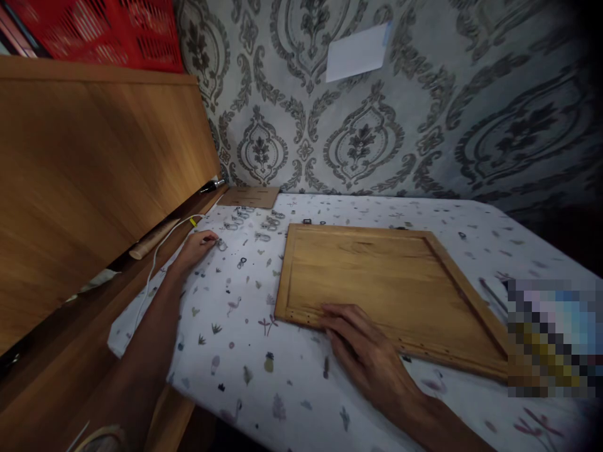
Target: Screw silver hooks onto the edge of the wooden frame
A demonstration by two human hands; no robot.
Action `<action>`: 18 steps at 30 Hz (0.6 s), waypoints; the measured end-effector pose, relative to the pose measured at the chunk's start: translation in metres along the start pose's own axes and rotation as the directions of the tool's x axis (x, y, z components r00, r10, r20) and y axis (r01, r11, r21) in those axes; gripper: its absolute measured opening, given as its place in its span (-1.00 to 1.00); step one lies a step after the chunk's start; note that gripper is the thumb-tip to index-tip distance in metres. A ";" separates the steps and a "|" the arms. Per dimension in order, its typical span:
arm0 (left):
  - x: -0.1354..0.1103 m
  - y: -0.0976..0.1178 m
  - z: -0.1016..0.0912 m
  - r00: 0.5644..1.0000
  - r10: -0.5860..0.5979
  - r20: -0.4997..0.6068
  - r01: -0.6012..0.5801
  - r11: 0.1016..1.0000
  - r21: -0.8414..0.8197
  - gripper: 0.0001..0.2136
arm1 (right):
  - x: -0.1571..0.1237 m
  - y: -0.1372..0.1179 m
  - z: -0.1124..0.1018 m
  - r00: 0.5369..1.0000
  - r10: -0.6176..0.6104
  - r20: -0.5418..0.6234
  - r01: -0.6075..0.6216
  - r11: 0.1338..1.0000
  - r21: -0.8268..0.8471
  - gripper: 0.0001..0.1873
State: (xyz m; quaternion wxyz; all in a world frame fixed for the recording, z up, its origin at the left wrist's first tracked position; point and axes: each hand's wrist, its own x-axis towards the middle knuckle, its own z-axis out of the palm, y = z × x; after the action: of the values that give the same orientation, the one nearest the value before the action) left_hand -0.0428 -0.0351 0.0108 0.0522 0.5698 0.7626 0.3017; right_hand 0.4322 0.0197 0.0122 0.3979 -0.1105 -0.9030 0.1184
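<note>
A shallow wooden tray [377, 276] with a raised rim lies flat on a table under a white patterned cloth [264, 376]. My right hand [362, 348] rests on the tray's near edge, fingers spread flat and holding nothing. My left hand [200, 246] reaches out to the far left of the cloth, its fingertips pinched at a small metal ring [221, 245]. Several more small metal rings and clasps [257, 223] lie scattered on the cloth just beyond that hand.
A wooden panel [94, 176] rises along the left with a white cable [160, 251] beside it. A brown cardboard piece [249, 196] lies at the back by the patterned wall. A red crate [108, 31] sits top left. A blurred-out patch [556, 339] covers the right edge.
</note>
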 end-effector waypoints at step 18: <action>-0.008 0.129 0.011 0.991 0.007 0.135 0.070 0.824 -0.563 -0.63 | -0.001 0.000 -0.001 0.985 0.167 0.039 -0.172 0.969 0.179 -0.74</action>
State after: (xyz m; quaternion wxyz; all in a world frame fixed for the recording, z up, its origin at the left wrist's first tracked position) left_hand 0.0731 -0.0162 0.0665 0.2735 0.5345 0.6431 0.4753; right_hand 0.4337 0.0192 0.0122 0.3841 -0.1491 -0.8803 0.2350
